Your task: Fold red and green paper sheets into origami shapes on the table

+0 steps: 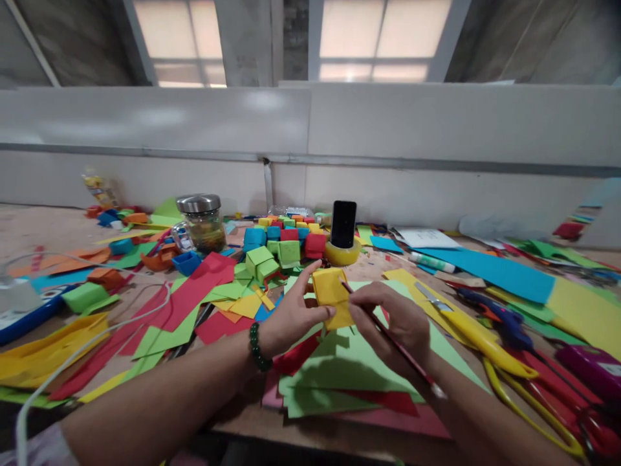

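Observation:
My left hand (294, 315) holds a small yellow paper box (331, 289) up between thumb and fingers, above a stack of light green paper sheets (339, 378). Pinched in my right hand (398, 320) is a dark red pencil (402, 351), slanting down to the right. The pencil's upper end meets or nearly meets the right side of the box; whether it touches I cannot tell. Just beyond the box lie green paper cubes (262, 264) and a red paper cube (315, 245).
A phone (343, 223) stands in a yellow tape roll (342, 253). Left of the cubes is a lidded glass mug (201, 223). A yellow utility knife (478, 333), a blue glue gun (499, 318) and yellow-handled scissors (526, 401) lie at right. A white cable (72, 356) crosses the left side.

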{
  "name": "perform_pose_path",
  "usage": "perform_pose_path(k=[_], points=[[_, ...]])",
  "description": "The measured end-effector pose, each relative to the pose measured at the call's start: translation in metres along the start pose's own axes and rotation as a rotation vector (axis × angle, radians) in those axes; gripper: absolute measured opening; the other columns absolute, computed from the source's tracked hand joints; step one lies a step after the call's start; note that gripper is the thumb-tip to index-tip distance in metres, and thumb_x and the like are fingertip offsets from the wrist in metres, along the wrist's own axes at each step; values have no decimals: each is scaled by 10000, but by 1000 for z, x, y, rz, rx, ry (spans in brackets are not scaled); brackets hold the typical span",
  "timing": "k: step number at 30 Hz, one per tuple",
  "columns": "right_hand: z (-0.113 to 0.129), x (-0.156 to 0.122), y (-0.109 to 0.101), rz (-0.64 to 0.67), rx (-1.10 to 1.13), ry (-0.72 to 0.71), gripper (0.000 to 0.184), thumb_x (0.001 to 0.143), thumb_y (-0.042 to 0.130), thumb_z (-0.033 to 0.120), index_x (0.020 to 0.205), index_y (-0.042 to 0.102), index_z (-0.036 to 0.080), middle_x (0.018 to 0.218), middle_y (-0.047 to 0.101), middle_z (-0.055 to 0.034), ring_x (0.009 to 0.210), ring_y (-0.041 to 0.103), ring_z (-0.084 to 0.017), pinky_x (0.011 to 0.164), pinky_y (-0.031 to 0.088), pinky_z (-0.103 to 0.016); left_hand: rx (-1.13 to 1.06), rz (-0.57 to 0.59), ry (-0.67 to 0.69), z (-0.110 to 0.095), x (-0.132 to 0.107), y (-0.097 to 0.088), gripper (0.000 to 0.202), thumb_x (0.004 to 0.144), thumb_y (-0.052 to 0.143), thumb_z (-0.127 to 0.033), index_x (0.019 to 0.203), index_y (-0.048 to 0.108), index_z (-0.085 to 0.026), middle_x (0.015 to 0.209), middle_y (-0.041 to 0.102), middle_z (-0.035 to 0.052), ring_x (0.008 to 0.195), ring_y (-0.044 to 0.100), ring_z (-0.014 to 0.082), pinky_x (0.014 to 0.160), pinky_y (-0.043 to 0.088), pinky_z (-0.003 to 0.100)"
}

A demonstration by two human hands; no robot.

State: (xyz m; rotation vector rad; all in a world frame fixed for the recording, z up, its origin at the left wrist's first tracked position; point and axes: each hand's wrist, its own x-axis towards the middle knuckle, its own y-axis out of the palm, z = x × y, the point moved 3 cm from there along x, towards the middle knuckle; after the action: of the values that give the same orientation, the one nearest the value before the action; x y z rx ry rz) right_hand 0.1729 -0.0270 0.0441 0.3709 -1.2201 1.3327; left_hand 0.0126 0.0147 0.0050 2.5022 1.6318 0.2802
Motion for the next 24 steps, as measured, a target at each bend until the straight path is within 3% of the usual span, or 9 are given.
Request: perform_pose_path(k=[4, 11, 24], points=[[4, 1, 5, 46, -57, -69, 214, 808, 581, 64, 970, 605, 202, 776, 658, -9, 634, 606, -119, 581, 488, -235, 19, 16, 1, 0, -1, 1, 914, 691, 713, -146, 1469, 246, -255, 1261, 543, 120, 957, 646, 219, 776, 540, 325], [12, 0, 7, 43, -75, -135, 195, 761, 585, 36, 866, 583, 200, 717, 641, 7, 581, 577, -104, 572, 478, -228, 9, 14, -22, -4, -2, 4, 961, 657, 742, -185, 1474, 238, -236, 1267, 541, 139, 1005, 631, 256, 846, 522, 385], [9, -1, 11, 37, -147, -90, 175, 826, 571, 81, 903, 586, 237, 754, 680, 9, 602, 619, -112, 592, 508, -237, 51, 18, 4, -4, -4, 5, 927, 670, 754, -213, 1462, 276, -252, 1274, 542, 131, 1073, 601, 267, 923, 500, 421]])
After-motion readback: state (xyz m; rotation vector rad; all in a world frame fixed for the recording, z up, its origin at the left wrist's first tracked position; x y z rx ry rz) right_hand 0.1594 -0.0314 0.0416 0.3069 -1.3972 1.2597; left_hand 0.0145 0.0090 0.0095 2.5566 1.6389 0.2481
